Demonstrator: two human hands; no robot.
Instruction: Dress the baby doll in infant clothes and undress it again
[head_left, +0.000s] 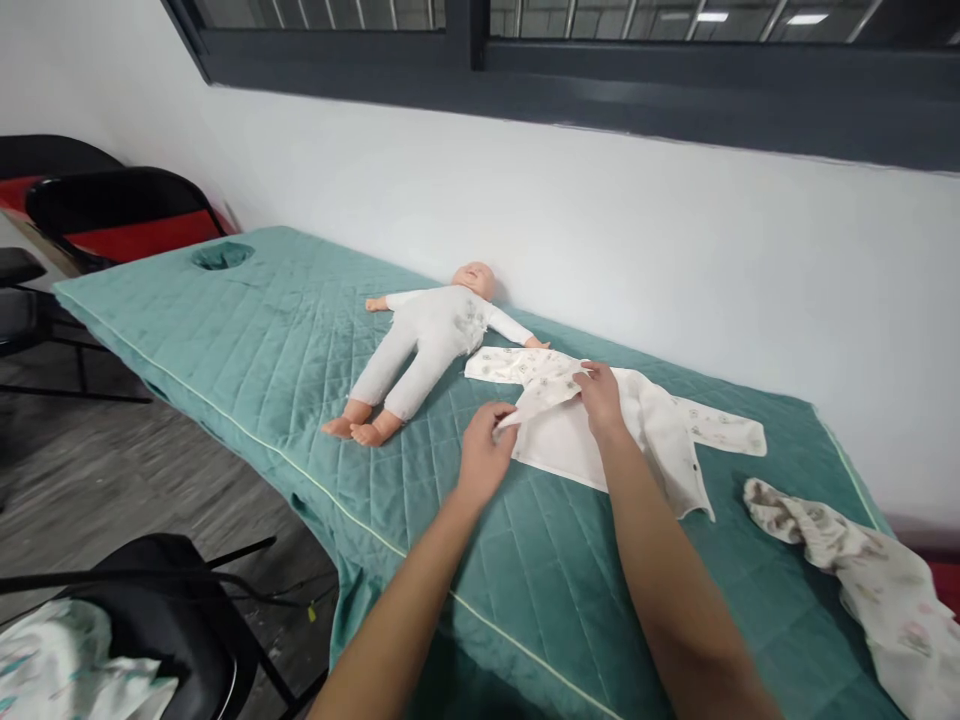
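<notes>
A white baby shirt [559,445] with a small print lies spread on the green quilted cover, its front opened out and both sleeves stretched sideways. My left hand [486,447] pinches the lower corner of its left front panel. Higher up on that same panel, my right hand [600,395] grips the edge between thumb and fingers. Beside the shirt, a baby doll [442,325] with a white cloth body lies on its back, head toward the wall and feet toward the near edge. One doll hand almost meets the shirt's left sleeve.
The green quilted cover [247,330] drapes a long table with a face hole [223,256] at the far left. Printed baby pants [862,570] lie crumpled at the right. A black chair [169,610] holding printed cloth [75,665] stands front left. Folding chairs [127,215] stand behind.
</notes>
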